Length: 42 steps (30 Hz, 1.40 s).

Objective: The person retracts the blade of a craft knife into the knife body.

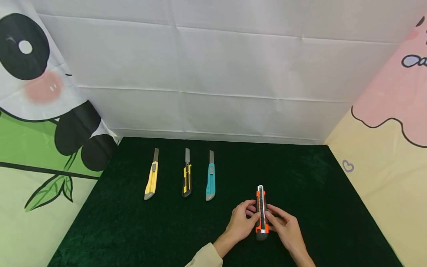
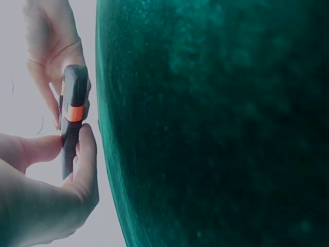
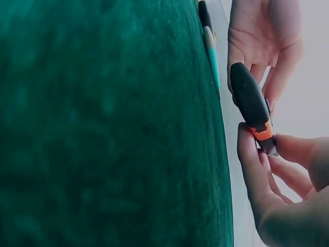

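An orange and black utility knife (image 1: 261, 213) points away from me, blade end up in the head view. My left hand (image 1: 242, 221) pinches its left side between thumb and fingers. From the other side my right hand (image 1: 285, 227) pinches it too, thumb on the near edge. Both wrist views show the black butt of the knife (image 2: 75, 87) between the two hands, held above the cloth. To the left lie a teal utility knife (image 1: 210, 178), a black and yellow one (image 1: 187, 176) and a pale yellow one (image 1: 152, 176), all with blades extended.
A dark green cloth (image 1: 116, 222) covers the table. White fabric (image 1: 227, 66) hangs behind it, with a panda print (image 1: 36, 85) on the left side and a pink and cream print (image 1: 390, 122) on the right.
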Motion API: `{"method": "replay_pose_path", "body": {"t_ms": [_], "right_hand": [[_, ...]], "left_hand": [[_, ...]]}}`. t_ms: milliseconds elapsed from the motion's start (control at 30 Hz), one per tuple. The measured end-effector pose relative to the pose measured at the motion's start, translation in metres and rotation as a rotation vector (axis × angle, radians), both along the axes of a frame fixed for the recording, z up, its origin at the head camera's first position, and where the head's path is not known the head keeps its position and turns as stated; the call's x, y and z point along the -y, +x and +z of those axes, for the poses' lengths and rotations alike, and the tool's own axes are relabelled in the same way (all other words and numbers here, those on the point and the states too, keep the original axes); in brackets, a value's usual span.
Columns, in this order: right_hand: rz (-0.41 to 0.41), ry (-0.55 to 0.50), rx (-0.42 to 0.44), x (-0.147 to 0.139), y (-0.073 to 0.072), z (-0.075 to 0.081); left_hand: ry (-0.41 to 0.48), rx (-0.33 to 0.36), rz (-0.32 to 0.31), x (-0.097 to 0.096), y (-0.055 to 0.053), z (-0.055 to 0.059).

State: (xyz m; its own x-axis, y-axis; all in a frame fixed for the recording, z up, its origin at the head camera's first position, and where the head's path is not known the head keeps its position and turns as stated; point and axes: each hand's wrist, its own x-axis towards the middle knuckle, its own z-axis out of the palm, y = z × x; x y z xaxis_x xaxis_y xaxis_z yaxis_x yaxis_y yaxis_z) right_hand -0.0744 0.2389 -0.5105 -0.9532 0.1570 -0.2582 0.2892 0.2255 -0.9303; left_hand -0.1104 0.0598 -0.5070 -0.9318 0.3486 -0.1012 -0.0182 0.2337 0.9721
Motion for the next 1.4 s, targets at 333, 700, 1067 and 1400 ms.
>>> {"method": "replay_pose_path", "body": {"t_ms": [333, 700, 1067, 1400], "right_hand": [[-0.003, 0.015, 0.018, -0.008, -0.002, -0.005], [0.039, 0.046, 0.028, -0.009, -0.004, -0.005], [0.067, 0.158, 0.020, -0.008, -0.003, 0.000], [0.116, 0.318, -0.020, -0.012, -0.002, 0.002]], "left_hand": [[-0.043, 0.011, 0.021, -0.012, -0.002, -0.005], [-0.090, 0.038, 0.023, -0.017, 0.001, -0.008], [-0.117, 0.029, 0.036, -0.020, 0.003, -0.008], [-0.127, 0.027, 0.029, -0.021, 0.003, -0.005]]}}
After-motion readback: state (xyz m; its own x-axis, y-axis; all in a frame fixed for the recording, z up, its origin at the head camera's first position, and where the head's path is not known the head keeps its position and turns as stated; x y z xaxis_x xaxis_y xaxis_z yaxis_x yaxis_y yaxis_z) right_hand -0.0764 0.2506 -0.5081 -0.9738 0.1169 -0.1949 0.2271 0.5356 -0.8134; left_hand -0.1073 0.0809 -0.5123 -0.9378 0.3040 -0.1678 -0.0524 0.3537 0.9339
